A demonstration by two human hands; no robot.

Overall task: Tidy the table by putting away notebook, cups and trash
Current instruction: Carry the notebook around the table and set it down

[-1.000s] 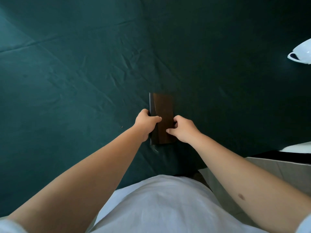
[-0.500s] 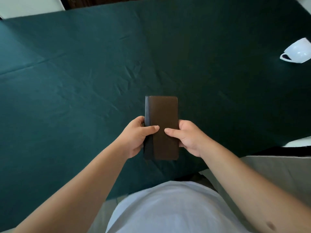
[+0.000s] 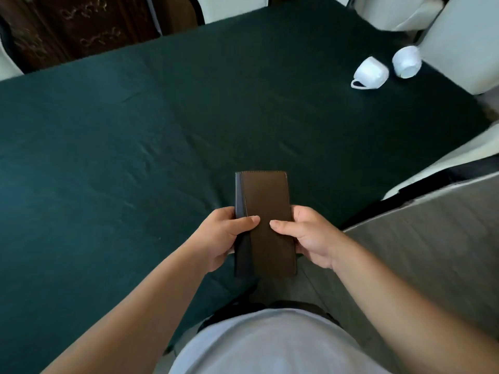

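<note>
A brown notebook (image 3: 266, 197) with a dark spine is held closed in the air over the near edge of the table (image 3: 113, 147), which is covered in a dark green cloth. My left hand (image 3: 220, 238) grips its left edge, thumb on the cover. My right hand (image 3: 307, 236) grips its right edge, thumb also on the cover. Two white cups lie tipped on their sides at the far right of the table: one with a handle (image 3: 370, 74), the other (image 3: 407, 62) just right of it.
White-covered chairs (image 3: 459, 41) stand at the table's far right corner. A grey cushioned seat (image 3: 432, 238) is at my right, next to the near table edge. A dark carved wooden panel (image 3: 75, 31) stands beyond the far edge.
Both hands have lifted the notebook off the cloth and drawn it toward my body. The view has pulled back, bringing the far table edge and a second cup into sight.
</note>
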